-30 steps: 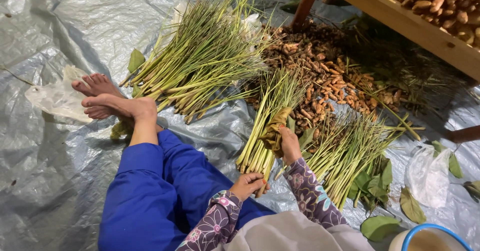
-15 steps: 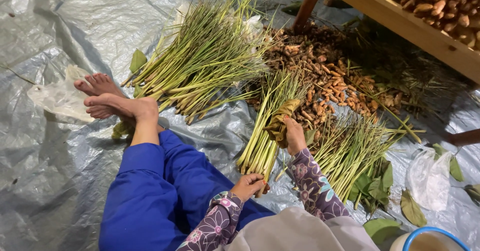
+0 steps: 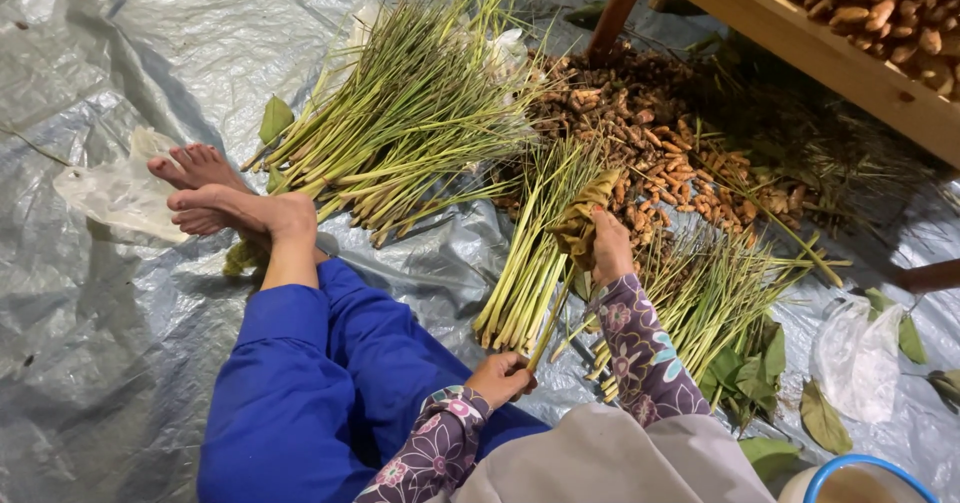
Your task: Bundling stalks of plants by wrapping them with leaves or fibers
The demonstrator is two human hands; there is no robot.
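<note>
Lying on the grey tarpaulin (image 3: 120,363) near its middle, a bundle of green stalks (image 3: 535,253) is held at two places. The right hand (image 3: 610,248) is closed on a yellowish dry leaf (image 3: 585,213) wrapped around the bundle, and the left hand (image 3: 505,375) is closed on a thin stalk at the cut ends. A bigger pile of stalks (image 3: 420,113) is seen towards the far edge, brown roots (image 3: 650,133) beside it, bare feet (image 3: 215,198) at the left.

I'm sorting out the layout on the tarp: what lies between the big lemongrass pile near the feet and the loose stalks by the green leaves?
In the head view, the bundle that both hands grip lies between the big lemongrass pile and the loose stalks.
</note>
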